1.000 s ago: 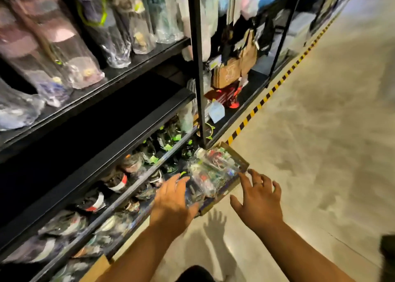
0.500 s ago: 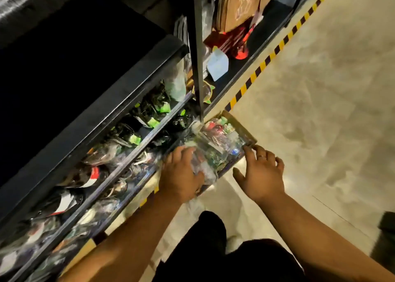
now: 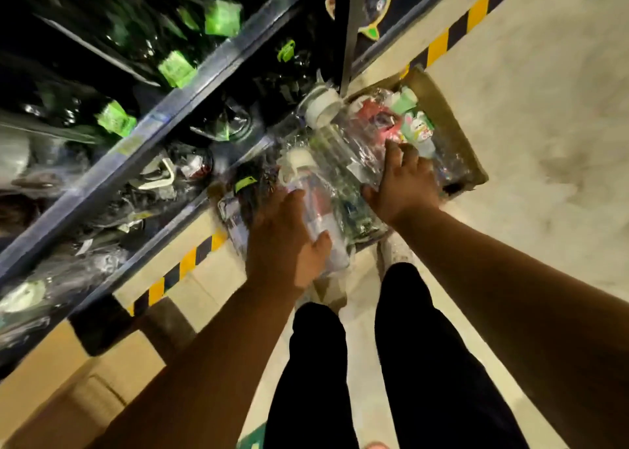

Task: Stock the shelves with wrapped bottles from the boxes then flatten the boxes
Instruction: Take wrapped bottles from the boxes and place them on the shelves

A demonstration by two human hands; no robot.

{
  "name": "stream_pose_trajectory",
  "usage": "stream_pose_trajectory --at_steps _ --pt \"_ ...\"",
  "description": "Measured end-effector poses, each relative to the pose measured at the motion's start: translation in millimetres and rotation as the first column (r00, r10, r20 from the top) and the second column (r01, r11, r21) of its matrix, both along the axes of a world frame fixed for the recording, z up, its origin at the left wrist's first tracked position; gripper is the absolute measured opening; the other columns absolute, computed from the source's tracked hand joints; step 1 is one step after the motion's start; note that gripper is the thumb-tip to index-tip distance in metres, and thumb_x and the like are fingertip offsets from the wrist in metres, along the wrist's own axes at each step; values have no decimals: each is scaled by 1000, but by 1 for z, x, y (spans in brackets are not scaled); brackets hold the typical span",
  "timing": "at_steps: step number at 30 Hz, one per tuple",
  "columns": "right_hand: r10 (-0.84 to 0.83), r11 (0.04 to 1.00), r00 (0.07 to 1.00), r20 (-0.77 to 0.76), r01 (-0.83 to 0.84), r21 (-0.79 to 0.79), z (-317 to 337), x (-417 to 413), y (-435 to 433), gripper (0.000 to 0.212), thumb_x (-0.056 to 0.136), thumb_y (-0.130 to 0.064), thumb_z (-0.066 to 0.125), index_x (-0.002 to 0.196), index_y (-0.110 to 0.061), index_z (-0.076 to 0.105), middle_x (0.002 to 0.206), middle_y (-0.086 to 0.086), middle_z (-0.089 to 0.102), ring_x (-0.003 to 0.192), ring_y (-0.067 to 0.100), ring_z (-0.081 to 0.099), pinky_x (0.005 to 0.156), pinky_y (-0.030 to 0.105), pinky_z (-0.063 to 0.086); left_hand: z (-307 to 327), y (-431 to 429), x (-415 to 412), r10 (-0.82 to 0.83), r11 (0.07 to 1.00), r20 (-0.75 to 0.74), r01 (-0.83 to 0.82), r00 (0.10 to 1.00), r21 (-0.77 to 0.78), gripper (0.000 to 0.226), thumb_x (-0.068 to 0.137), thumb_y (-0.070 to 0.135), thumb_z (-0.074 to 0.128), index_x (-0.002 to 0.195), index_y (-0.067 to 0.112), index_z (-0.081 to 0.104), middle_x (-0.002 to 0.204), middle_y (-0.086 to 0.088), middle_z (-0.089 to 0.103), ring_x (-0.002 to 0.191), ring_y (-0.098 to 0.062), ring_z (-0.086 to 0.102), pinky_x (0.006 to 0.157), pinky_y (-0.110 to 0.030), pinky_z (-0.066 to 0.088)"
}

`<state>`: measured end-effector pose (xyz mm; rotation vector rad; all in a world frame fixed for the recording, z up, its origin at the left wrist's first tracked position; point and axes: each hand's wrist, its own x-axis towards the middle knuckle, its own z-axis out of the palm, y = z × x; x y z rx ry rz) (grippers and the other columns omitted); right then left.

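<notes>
Step in hand: lifting wrapped bottles out of the box [image 3: 457, 132] for transfer to the shelf [image 3: 143, 139]. The box stands open on the floor [image 3: 544, 115], its far-left corner at the foot of the shelf post [image 3: 343, 33], and it is still crowded with wrapped stock. The left hand [image 3: 284, 241] grips the first wrapped bottle [image 3: 308, 193] at the box's near-left end, fingers curled round the lower body and thumb on the opposite side, white cap pointing toward the shelf. The right hand [image 3: 403, 185] lies over the lower half of the second wrapped bottle [image 3: 335, 142], fingers bent down its far side and thumb on its near side, so it grips that bottle through the film. The film looks loose and slippery, so close each grip on the hard body beneath, not on slack wrap. Lift each bottle straight up until it clears the box wall, so that neighbouring items are not dragged out. Carry the bottles cap-first toward the lower shelf tier and avoid striking the front rail. That tier already looks densely filled with wrapped goods bearing green tags [image 3: 177, 69]; choose a gap before releasing. A second carton [image 3: 68, 390] sits at the near-left of the floor. Flatten a box only once it is emptied.
</notes>
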<state>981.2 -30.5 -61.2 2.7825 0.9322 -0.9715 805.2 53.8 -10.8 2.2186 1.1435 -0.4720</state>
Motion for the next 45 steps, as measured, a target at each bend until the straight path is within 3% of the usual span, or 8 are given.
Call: stream_pose_trajectory --at_steps 6,21,28,31,34,36,40,45 --pt "48 999 997 -53 -48 -14 -46 17 2 109 81 -64 62 156 -18 -2 159 19 21 140 40 29 109 49 35 -39 -18 15 184 983 22 -184 983 4 73 81 43 67 142 10 45 146 -18 45 132 -37 44 107 -44 40" --pt "-54 988 983 -174 79 136 -4 28 -17 97 74 -53 75 151 -28 23 146 3 47 130 33 36 100 43 40 -33 -20 41 455 891 129 -448 881 -76 58 89 33 69 140 14 48 142 -7 48 132 -24 44 110 -34 37" --pt "-154 904 917 -367 281 323 31 -43 -31 96 59 -54 79 141 -31 36 125 -2 57 117 28 53 96 44 49 -10 -9 32 829 524 106 -695 549 -493 65 92 53 59 143 17 43 139 -7 56 123 -22 57 84 -17 46" --pt "-58 902 916 -396 218 373 47 -87 -24 93 66 -40 87 144 -22 41 128 -5 56 121 24 50 98 35 43 -3 0 8 926 323 36 -736 377 -595 81 72 64 74 132 12 56 122 -21 66 111 -38 65 91 -44 55" --pt "46 896 882 -468 171 410 54 -128 -18 77 83 -50 68 148 -19 40 140 2 52 128 22 45 104 33 36 0 12 -29 985 153 42 -727 169 -669 53 78 29 83 123 7 64 117 -21 70 98 -33 72 79 -39 61" --pt "88 882 884 -459 145 449 53 -148 -13 66 92 -53 49 145 -15 44 140 5 54 126 21 45 104 32 35 2 21 -56 991 130 74 -731 108 -670 32 82 5 77 111 14 65 115 -21 70 93 -27 73 83 -41 59" --pt "41 965 945 -326 47 258 41 -169 20 74 93 -48 55 152 -16 24 147 13 37 130 33 39 104 43 34 0 34 -108 995 86 7 -843 97 -530 71 70 31 86 131 9 56 128 -25 63 114 -38 64 102 -56 47" --pt "31 991 976 -214 -58 -118 8 -194 67 111 80 -72 59 154 -18 -4 155 20 17 136 41 28 107 48 32 -9 42 -155 988 130 -15 -882 153 -453 87 68 40 86 133 -8 53 132 -39 48 120 -54 47 101 -60 38"
